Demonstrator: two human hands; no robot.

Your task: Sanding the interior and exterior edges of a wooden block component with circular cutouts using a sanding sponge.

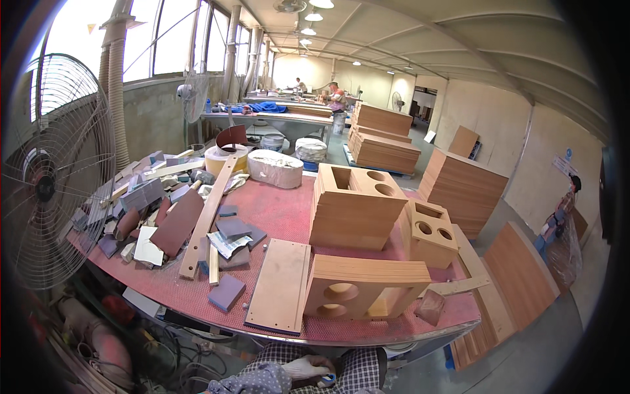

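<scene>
My left hand (307, 369), in a white glove with a spotted sleeve behind it, rests low over my checked lap, below the table's near edge. Its fingers are curled around a small blue and white thing (326, 379), whose kind I cannot make out. My right hand does not show. Just beyond, on the red table mat (275, 213), a flat wooden board (279, 282) lies beside a stack of wooden panels (364, 276) with round and rectangular cut-outs. Farther back stand a taller stack of cut-out panels (354, 220) and a smaller one (430, 233).
Sanding blocks (227, 292), curled brown abrasive sheets (180, 223) and a long wooden strip (209, 220) crowd the table's left side. A large fan (46, 187) stands at the left. Large panels (522, 266) lean at the right. Other people (336, 98) are in the background.
</scene>
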